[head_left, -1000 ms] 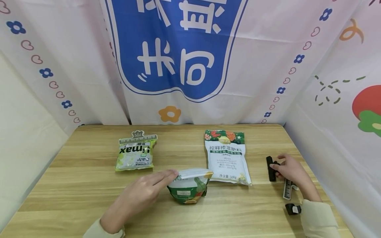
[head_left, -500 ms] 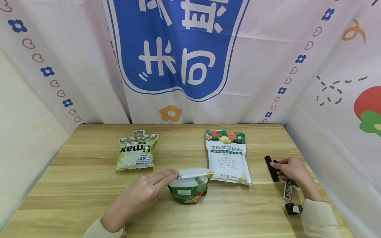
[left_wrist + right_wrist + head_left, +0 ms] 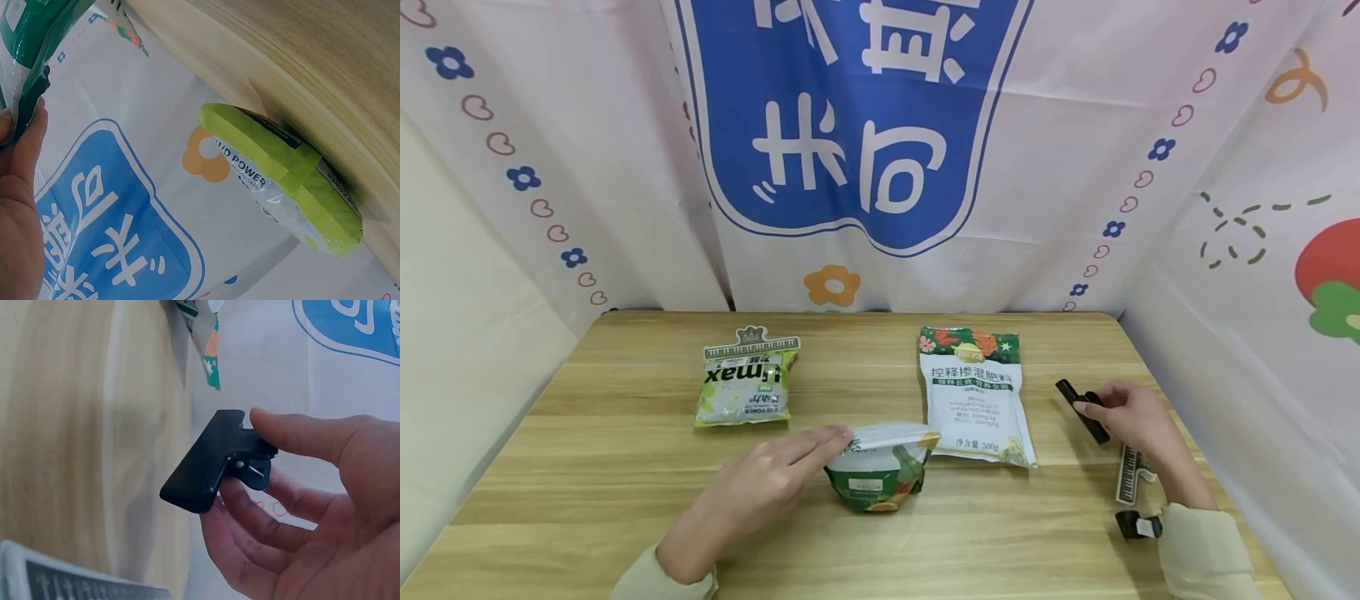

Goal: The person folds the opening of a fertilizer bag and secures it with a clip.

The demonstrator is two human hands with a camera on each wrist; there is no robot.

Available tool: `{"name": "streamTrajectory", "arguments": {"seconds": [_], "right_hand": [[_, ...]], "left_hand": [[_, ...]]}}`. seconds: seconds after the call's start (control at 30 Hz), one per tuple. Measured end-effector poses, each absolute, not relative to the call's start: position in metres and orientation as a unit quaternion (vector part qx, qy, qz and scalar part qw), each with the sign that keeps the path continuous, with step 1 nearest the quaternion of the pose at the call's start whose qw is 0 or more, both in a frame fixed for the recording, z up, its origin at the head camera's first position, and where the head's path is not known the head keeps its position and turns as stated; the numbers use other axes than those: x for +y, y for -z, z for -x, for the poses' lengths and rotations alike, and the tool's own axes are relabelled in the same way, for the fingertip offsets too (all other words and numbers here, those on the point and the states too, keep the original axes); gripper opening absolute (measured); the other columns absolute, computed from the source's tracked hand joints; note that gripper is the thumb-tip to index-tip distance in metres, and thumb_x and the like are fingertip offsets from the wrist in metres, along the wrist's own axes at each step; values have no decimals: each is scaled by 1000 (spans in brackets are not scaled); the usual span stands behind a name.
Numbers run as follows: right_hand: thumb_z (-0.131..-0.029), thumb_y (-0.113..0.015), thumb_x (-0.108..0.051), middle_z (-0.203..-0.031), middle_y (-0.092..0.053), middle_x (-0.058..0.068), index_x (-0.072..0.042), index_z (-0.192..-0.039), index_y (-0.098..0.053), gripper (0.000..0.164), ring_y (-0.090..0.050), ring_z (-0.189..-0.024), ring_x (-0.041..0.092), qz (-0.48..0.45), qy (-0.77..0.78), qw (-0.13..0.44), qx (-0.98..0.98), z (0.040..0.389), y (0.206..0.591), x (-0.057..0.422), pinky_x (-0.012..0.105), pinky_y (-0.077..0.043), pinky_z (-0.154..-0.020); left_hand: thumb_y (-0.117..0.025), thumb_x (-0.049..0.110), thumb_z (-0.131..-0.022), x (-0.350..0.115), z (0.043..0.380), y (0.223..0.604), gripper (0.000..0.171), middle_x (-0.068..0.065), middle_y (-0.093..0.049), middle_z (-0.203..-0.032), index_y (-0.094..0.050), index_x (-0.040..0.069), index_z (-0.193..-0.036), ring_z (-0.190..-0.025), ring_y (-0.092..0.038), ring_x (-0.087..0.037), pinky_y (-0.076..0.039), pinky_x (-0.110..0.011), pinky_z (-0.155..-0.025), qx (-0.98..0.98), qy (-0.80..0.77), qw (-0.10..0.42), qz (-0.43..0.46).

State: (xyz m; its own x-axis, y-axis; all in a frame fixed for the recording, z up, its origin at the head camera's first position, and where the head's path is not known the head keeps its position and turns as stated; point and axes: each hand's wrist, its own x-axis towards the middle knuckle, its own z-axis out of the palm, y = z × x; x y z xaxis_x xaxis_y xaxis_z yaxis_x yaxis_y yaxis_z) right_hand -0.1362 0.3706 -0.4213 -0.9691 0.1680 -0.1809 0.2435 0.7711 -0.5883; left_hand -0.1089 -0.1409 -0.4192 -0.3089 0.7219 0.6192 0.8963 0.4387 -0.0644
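Observation:
Near the front middle of the table, my left hand (image 3: 748, 487) pinches the folded top edge of a green and white bag (image 3: 876, 485), which stands upright. In the left wrist view, the thumb and fingers (image 3: 28, 147) grip the bag's edge. At the right, my right hand (image 3: 1138, 425) holds a black bag clip (image 3: 1082, 411) by its handles. The right wrist view has the thumb on one handle of the clip (image 3: 203, 459) and fingers under the other; its long jaws are closed. A piano-keyboard clip (image 3: 1127, 477) lies just below this hand.
A small black clip (image 3: 1138, 525) lies near the right sleeve. At the back left lies a green Umax bag (image 3: 745, 396) with a keyboard-patterned clip (image 3: 752, 346) across its top. A white fertilizer bag (image 3: 976, 404) lies behind the green and white bag. Printed curtains (image 3: 1060, 125) border the table.
My right hand has lifted the black clip from the table and turned it, its far end swinging leftward. The left hand and the green and white bag stay in place.

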Motion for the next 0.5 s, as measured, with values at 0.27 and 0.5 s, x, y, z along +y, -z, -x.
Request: {"name": "streamTrajectory", "arguments": {"seconds": [0.27,0.5], "right_hand": [[-96,-77,-39,-112,-75,20,0,-115,-71,44,-69,-97,26,-83,302,36,949,134,411,358,27,-53,-73],[-96,-78,-35,-107,-78,19,0,-113,-74,39,-73,-95,28,-52,287,9,956,130,403,345,30,-55,-73]], "left_hand": [[-19,7,-114,-140,109,419,54,-11,-79,-123,-70,0,-133,-104,-79,-21,-66,-29,-84,-794,151,294,510],[-19,7,-114,-140,110,419,54,-11,-79,-122,-69,0,-134,-103,-79,-21,-67,-29,-84,-793,153,294,511]]}}
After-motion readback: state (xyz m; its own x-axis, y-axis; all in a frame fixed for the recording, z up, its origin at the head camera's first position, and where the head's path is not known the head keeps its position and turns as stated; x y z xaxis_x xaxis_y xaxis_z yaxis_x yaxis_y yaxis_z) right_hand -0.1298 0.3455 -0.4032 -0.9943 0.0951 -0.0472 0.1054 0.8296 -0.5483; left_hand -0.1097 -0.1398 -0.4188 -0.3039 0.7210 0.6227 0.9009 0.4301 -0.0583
